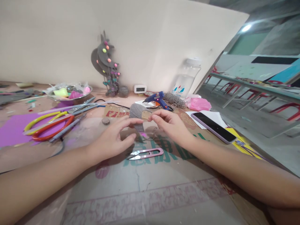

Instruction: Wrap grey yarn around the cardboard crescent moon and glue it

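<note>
A crescent-like cardboard piece wrapped in grey yarn [137,112] stands upright between my hands. My left hand [111,139] has its index finger across the front of this piece, with the thumb held apart below; its other fingers are mostly hidden, and the piece seems gripped between fingers. Thumb and index finger of my right hand [167,123] are pinched together at the piece's right side, on what looks like a strand of the grey yarn. Below both hands, pink-handled thread snips [150,153] lie on the printed cardboard [112,200].
Behind are a blue glue gun [158,100], a grey yarn skein [174,100], a water bottle [186,79] and a small timer [140,89]. Scissors [52,125] and a bowl [67,95] are left. A phone [213,126] lies right. A decorated moon ornament [105,59] leans on the wall.
</note>
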Motion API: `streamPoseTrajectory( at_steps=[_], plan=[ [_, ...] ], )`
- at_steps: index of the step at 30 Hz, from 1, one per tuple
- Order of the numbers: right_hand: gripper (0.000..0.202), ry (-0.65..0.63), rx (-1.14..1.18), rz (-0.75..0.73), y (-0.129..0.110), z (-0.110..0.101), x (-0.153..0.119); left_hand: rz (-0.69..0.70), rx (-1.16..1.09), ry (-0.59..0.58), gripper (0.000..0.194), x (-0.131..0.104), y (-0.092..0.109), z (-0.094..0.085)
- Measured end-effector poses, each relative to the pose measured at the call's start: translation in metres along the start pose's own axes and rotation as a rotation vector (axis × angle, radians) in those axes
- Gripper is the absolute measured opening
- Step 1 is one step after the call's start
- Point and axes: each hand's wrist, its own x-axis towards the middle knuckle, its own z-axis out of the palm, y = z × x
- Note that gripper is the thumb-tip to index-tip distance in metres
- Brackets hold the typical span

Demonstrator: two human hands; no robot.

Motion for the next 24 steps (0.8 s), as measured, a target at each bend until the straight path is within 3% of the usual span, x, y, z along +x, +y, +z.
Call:
streamPoseTrajectory(
  at_steps=[5, 8, 14, 24],
  plan=[
    [0.022, -0.205, 0.154, 0.151, -0.001, 0.002, -0.012, -0.004, 0.016, 0.002, 0.037, 0.001, -0.002, 0.002],
    [0.024, -0.256, 0.18, 0.109, 0.004, 0.004, -0.016, -0.006, 0.003, 0.007, 0.036, 0.0, -0.005, 0.003],
    [0.029, -0.24, 0.013, -0.024, 0.014, 0.005, -0.016, -0.008, 0.011, 0.008, 0.037, 0.0, -0.006, 0.003],
    [0.019, -0.146, -0.105, -0.039, 0.012, 0.008, -0.016, 0.03, 0.026, 0.01, 0.039, 0.0, -0.007, 0.003]
  ],
)
